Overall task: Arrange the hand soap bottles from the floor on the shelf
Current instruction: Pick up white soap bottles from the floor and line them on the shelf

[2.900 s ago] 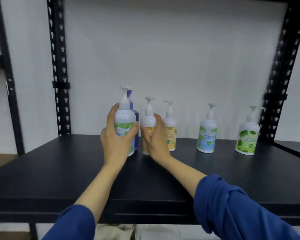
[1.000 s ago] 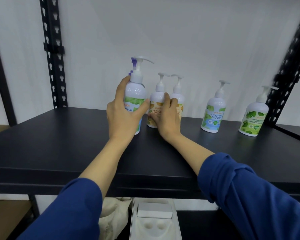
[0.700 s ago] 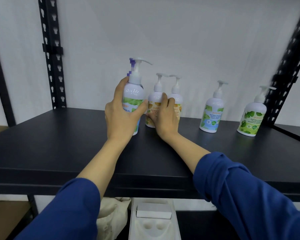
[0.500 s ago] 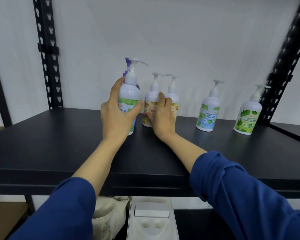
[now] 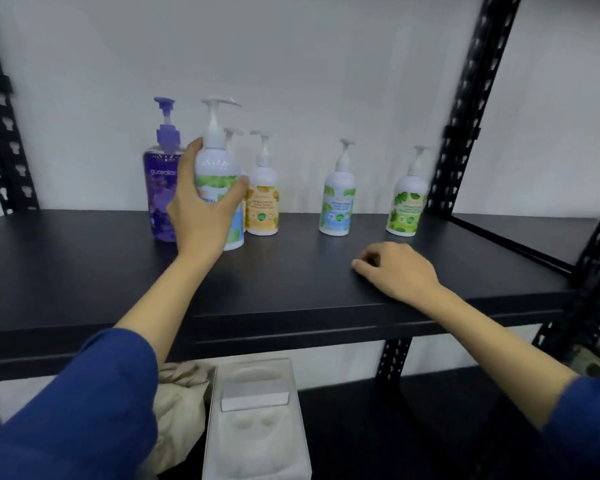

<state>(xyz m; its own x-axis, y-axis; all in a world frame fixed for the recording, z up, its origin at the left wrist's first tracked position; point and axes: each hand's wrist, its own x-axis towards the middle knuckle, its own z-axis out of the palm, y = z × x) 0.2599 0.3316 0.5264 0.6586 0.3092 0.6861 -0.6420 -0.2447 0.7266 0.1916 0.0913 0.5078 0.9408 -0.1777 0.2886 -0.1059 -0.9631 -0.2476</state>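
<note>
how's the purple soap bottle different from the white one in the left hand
The purple soap bottle is see-through violet with a purple pump; the white bottle is opaque with a green-and-blue label and a white pump. The purple one stands free, while the left hand grips the white one. Both are upright pump bottles on the black shelf.

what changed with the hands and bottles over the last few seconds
The right hand let go of the yellow-label bottles and pulled back right, now resting loosely curled on the shelf. The left hand still grips the tall white bottle, which now stands clear of the purple bottle. The two bottles at right stayed put.
</note>
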